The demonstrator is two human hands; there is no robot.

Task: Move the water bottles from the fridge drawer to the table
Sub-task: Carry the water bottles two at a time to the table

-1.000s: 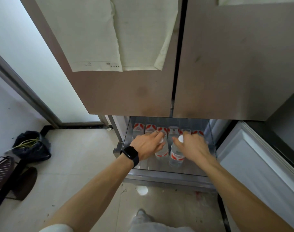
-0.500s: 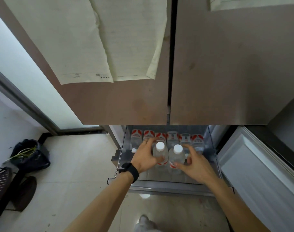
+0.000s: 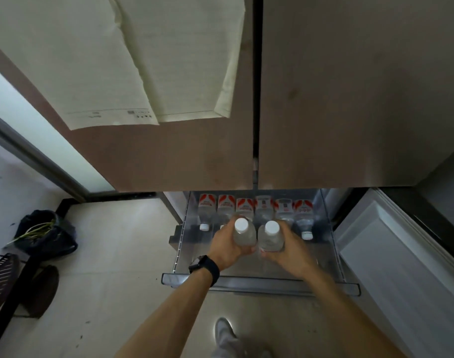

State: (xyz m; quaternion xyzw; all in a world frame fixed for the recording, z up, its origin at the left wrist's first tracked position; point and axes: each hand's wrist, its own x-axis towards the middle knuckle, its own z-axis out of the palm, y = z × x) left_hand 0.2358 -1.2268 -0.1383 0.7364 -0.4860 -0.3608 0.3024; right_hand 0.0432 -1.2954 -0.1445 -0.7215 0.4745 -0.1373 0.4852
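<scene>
Lifting 2 clear plastic water bottles with white caps out of the open stainless fridge drawer (image 3: 259,281), I am working the pick-up step. My left hand (image 3: 227,248) is wrapping its fingers around the left bottle (image 3: 244,235), and my right hand (image 3: 289,250) is gripping the right bottle (image 3: 271,239); both bottles are standing upright, side by side, above the drawer floor. At 12 o'clock from them, a row of 6 red-labelled bottles (image 3: 254,206) is lying with caps toward me. Next I am judging a clean raise over the front rim, then a turn toward the table, which is out of view. My fingertips behind the bottles are hidden, and the labels are too blurred to read.
</scene>
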